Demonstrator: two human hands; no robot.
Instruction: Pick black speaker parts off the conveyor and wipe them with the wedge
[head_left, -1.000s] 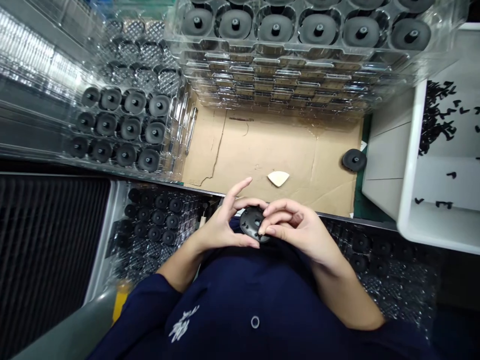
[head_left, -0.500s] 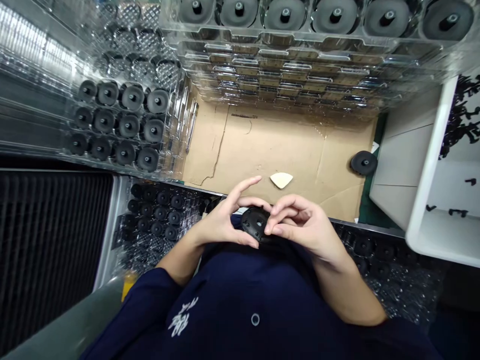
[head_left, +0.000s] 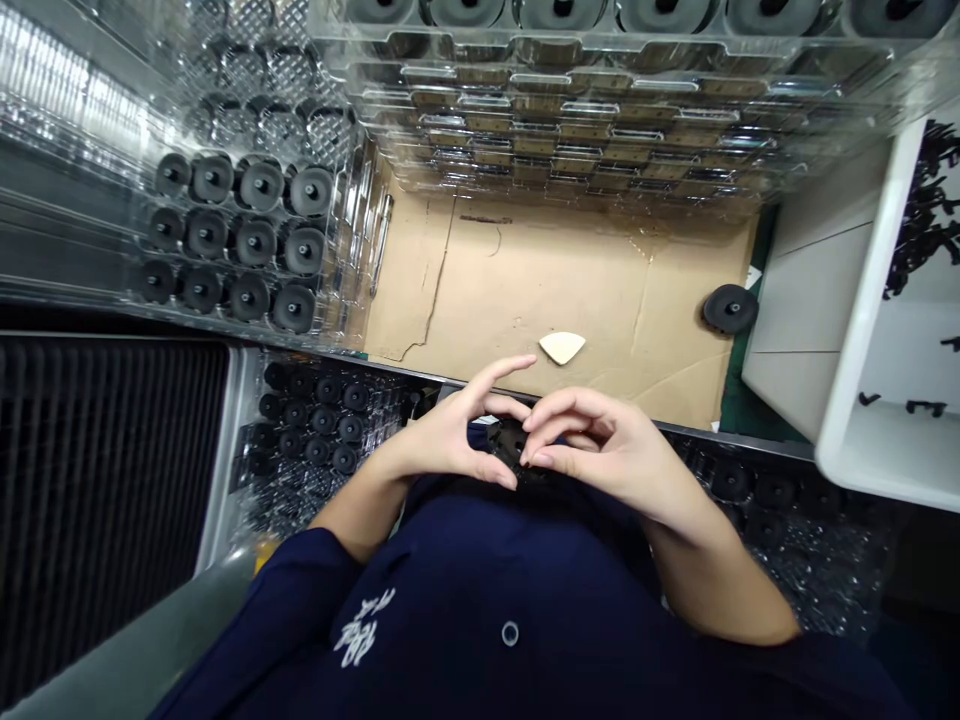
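Close to my body, my left hand [head_left: 463,432] curves around a black round plastic part [head_left: 507,442], thumb below and fingers above its rim. The forefinger is stretched out past it. My right hand [head_left: 592,440] has thumb and fingertips pinched together over the right side of this part. Whatever lies between those fingertips is hidden. Just beyond both hands, a pale wedge-shaped piece [head_left: 562,347] rests on the cardboard [head_left: 480,290]. Farther right lies another black round part [head_left: 730,309] with a short central stem.
Clear plastic trays [head_left: 555,110] are stacked at the back. On the left, a clear tray [head_left: 349,240] holds several black round parts. A white bin [head_left: 832,440] with small black pieces [head_left: 926,205] stands at right. More filled trays [head_left: 322,420] sit below table level.
The black round part has tilted and shows less of its face. My right fingertips have shifted slightly left over it. The whole view has moved a little.
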